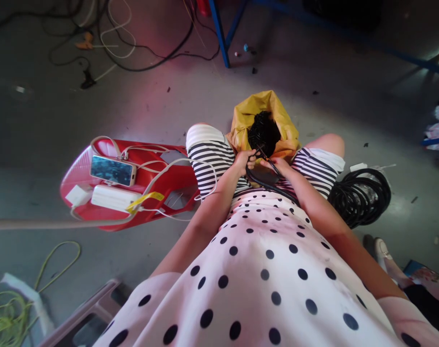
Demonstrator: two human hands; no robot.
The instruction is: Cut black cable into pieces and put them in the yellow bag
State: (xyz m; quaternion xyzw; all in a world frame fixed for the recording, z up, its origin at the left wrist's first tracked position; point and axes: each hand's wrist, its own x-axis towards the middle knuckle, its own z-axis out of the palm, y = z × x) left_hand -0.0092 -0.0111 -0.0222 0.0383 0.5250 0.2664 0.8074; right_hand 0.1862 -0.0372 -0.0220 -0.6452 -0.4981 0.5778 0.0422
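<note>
Between my knees stands a yellow bag with its mouth open and a heap of small black pieces inside. Just over its near rim, my left hand is closed on a black cable that loops down across my lap. Close on the right, my right hand has its fingers closed round another stretch of the same dark cable. The cable's end, near both fingertips, is too small to make out clearly.
At left a red stool carries a phone, a white power bank and charging cords. A black cable coil lies by my right knee. Yellow-green cord is at lower left; a blue frame leg stands ahead. Behind right, a person's shoe shows.
</note>
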